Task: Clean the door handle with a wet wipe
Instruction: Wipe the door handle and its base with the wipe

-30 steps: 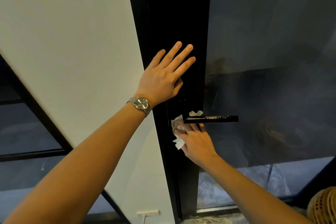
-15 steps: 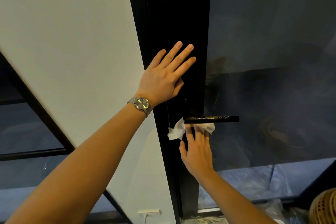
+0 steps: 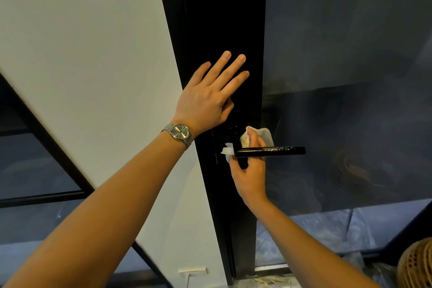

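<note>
A black lever door handle point(image 3: 280, 150) sticks out to the right from the black door frame point(image 3: 222, 18). My left hand point(image 3: 210, 93), with a steel watch on its wrist, presses flat on the frame above the handle, fingers straight. My right hand point(image 3: 250, 173) reaches up from below behind the lever near its base. Its fingers hold a white wet wipe point(image 3: 261, 134) against the handle's root. Part of the wipe shows above the lever and a corner pokes out on the left. The lever hides some of the fingers.
A white wall point(image 3: 81, 54) lies left of the frame, with a socket point(image 3: 191, 271) low down. Dark glass point(image 3: 350, 77) fills the door to the right. A woven basket point(image 3: 418, 264) sits at the bottom right corner, with plastic sheeting on the floor behind the glass.
My right hand rose from under the lever to behind it, carrying the wipe up over the handle's base. My left hand has stayed on the frame.
</note>
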The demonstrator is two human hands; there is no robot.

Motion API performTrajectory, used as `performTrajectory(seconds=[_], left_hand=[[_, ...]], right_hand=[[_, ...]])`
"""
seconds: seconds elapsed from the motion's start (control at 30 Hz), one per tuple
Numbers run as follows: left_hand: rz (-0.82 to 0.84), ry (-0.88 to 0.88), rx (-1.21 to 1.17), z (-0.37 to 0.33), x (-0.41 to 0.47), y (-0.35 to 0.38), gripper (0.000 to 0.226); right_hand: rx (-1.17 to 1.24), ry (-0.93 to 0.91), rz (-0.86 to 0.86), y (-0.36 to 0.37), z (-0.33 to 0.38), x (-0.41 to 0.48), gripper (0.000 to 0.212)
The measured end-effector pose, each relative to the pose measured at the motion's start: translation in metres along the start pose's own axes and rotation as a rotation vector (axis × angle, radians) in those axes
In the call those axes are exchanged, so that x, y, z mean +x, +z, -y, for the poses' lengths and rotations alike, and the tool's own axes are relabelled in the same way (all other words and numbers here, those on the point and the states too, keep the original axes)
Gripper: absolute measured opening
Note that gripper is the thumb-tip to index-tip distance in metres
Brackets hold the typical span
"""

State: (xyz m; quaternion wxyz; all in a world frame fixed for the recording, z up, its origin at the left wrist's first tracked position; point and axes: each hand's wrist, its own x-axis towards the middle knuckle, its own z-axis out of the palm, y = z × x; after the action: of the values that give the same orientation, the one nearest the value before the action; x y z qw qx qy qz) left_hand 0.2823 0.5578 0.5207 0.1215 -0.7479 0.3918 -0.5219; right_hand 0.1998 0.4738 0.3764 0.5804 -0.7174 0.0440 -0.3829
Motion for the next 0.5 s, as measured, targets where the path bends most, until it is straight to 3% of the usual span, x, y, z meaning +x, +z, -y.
performTrajectory(seconds=[0.23, 0.5], left_hand=[[-0.01, -0.006, 0.001, 0.0, 0.0, 0.001, 0.056], [-0.007, -0.008, -0.002, 0.0, -0.001, 0.001, 0.056]], right_hand=[[-0.025, -0.062, 0.012, 0.0, -0.013, 0.011, 0.068], [0.301, 0.208, -0.024, 0.005, 0.0, 0.002, 0.062]])
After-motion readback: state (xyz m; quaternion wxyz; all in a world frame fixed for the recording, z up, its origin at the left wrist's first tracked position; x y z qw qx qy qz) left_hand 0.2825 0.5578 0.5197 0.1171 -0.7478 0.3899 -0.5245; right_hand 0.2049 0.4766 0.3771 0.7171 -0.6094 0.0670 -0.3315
